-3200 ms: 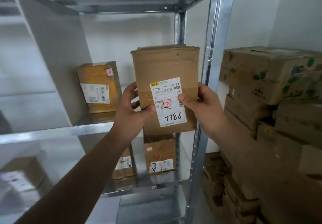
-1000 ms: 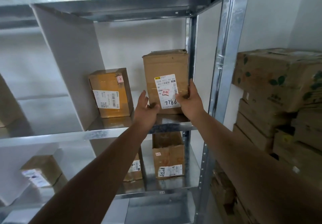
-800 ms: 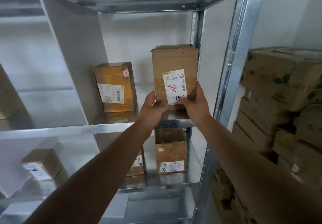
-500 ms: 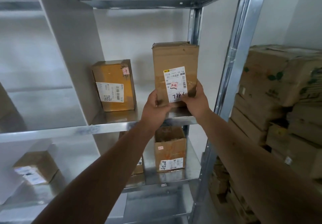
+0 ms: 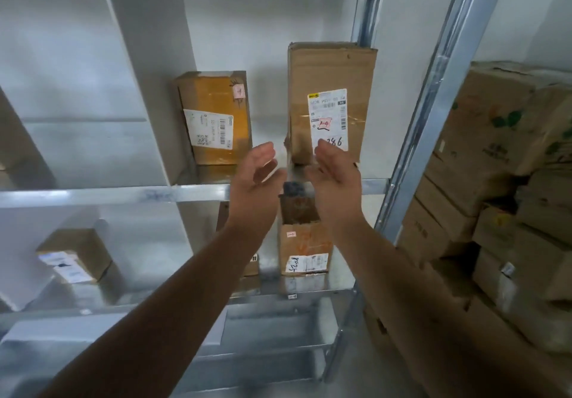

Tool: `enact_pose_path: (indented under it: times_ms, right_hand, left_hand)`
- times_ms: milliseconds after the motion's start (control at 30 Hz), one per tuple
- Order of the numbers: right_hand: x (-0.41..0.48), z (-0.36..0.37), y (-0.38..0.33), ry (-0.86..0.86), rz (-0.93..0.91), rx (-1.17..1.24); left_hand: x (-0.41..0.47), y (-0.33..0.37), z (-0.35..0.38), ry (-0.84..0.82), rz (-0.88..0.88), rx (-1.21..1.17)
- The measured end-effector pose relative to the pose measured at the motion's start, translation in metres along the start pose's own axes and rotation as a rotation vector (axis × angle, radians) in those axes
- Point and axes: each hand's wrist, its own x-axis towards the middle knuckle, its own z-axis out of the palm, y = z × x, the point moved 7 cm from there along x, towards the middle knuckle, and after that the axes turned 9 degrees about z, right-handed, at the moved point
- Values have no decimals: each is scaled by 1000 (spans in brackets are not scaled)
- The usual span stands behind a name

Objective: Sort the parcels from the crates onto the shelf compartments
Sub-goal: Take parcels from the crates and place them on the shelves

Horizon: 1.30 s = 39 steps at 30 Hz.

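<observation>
Your tall brown parcel stands upright on the metal shelf, right end of the compartment, yellowish parcel off to its left. Your left hand and right hand hang loose and empty, palms facing, just in front.

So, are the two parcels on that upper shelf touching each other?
Apart. The head view shows bare wall between the yellow parcel and the tall brown parcel.
</observation>
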Motion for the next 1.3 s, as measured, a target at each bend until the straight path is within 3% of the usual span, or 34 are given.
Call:
enact_pose_path:
  times_ms: [133,267,433,700,833,1000,1300]
  right_hand:
    - [-33,79,14,-182,-34,-44]
    - [-75,162,15,-252,-31,1]
    - [-134,274,25,-436,171,165]
    - [-265,445,28,-729,266,273]
    - [-344,521,32,-918,351,295]
    - [-440,589,30,-1206,574,369]
    - [-533,677,39,-1374,634,298]
  left_hand:
    - [-33,17,-68,130,91,-51]
    - [-43,29,-147,237,84,28]
    - [-73,45,-269,394,59,71]
    - [-173,73,-477,675,-95,85]
    - [-236,94,-559,821,-87,140]
    - [-300,127,-634,1005,23,182]
    - [-372,141,-722,1251,-42,245]
